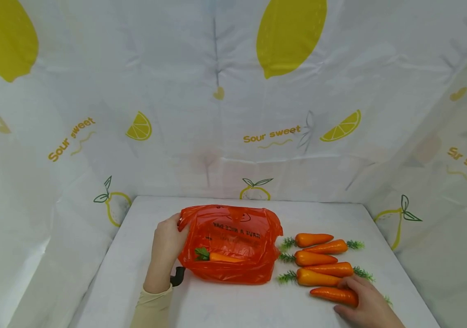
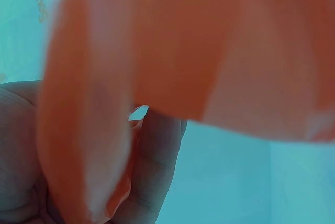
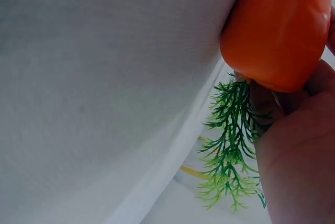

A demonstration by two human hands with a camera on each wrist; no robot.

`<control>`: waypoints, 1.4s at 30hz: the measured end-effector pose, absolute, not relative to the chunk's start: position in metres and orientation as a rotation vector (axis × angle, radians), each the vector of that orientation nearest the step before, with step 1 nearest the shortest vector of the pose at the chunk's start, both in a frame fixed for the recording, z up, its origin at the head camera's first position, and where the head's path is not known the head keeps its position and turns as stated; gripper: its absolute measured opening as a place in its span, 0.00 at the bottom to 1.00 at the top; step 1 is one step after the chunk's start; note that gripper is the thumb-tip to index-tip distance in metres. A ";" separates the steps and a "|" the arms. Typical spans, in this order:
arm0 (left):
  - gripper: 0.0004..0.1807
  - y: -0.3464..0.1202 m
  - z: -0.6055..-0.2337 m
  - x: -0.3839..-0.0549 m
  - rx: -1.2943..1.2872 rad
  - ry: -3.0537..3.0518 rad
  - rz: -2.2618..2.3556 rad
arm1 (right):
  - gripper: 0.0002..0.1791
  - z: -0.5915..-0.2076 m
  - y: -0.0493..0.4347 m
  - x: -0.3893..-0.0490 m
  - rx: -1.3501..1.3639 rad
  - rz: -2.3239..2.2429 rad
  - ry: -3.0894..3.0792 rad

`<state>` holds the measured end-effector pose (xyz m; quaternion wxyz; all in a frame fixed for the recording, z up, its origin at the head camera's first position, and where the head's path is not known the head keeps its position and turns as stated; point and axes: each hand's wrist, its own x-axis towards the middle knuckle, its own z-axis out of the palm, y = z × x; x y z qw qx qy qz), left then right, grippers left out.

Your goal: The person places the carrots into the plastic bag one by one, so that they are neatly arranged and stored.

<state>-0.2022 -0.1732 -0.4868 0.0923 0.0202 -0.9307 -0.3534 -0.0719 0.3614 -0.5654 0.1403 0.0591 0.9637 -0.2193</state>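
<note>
My left hand (image 1: 167, 241) grips the left edge of a red plastic bag (image 1: 233, 273) with printed words. The bag's mouth gapes toward me, and inside lies an orange carrot (image 1: 225, 258) with a leafy green top. In the left wrist view, folds of the bag (image 2: 172, 41) hang in front of the fingers (image 2: 157, 166) and hide part of them. My right hand (image 1: 366, 303) holds the nearest carrot (image 1: 333, 295) of a row, thumb on the near side and fingers on the far side. The right wrist view shows this carrot's thick end (image 3: 277, 35) and feathery green top (image 3: 230, 145).
Several more carrots (image 1: 317, 258) lie in a stack of rows beyond the right hand, their tops pointing alternately left and right. A black curved piece (image 1: 178, 276) sits by the left wrist. Lemon-printed white sheets (image 1: 200, 173) stand around the white table (image 1: 233, 310).
</note>
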 end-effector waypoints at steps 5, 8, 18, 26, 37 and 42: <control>0.25 -0.174 -0.488 -0.202 0.072 -2.774 -1.055 | 0.27 -0.569 0.359 -0.071 0.134 -0.630 2.787; 0.26 -0.174 -0.487 -0.202 0.073 -2.781 -1.055 | 0.24 -0.569 0.358 -0.071 0.123 -0.630 2.789; 0.26 -0.172 -0.483 -0.201 0.079 -2.785 -1.073 | 0.23 -0.556 0.358 -0.069 0.162 -0.641 2.766; 0.25 -0.172 -0.484 -0.200 0.066 -2.783 -1.073 | 0.23 -0.526 0.358 -0.071 0.037 -0.561 2.884; 0.25 -0.170 -0.486 -0.200 0.074 -2.774 -1.097 | 0.24 -0.486 0.346 -0.093 -0.066 -0.536 2.996; 0.24 -0.170 -0.486 -0.200 0.072 -2.765 -1.101 | 0.24 -0.469 0.330 -0.103 -0.201 -0.556 3.114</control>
